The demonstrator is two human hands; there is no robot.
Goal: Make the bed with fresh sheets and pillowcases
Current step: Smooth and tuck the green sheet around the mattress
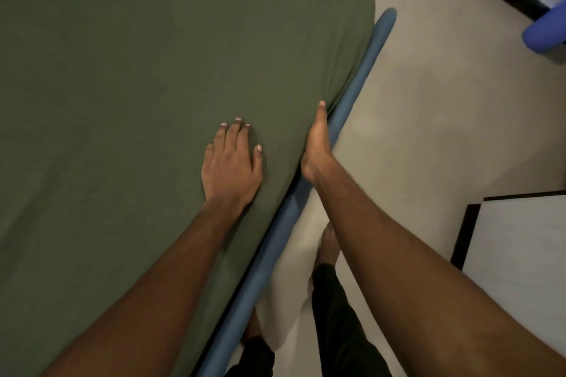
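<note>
Left hand (232, 165) flat on sheet (137, 70), right hand (318, 144) along edge

Both our bare arms reach forward. Our left hand (232, 168) lies palm down, fingers straight and close together, pressed flat near the right edge of the bed (122, 70). Our right hand (318, 144) stands edge-on along that edge, thumb straight on top, fingers hidden below.

A bedroom in a home.
A smooth dark green fabric sheet (122, 86) covers the mattress under the left hand's fingers (235, 133). Just right of them runs a blue padded bed rail (366, 70), then pale floor (428, 131) and a white cabinet with a black edge (520, 239).
</note>
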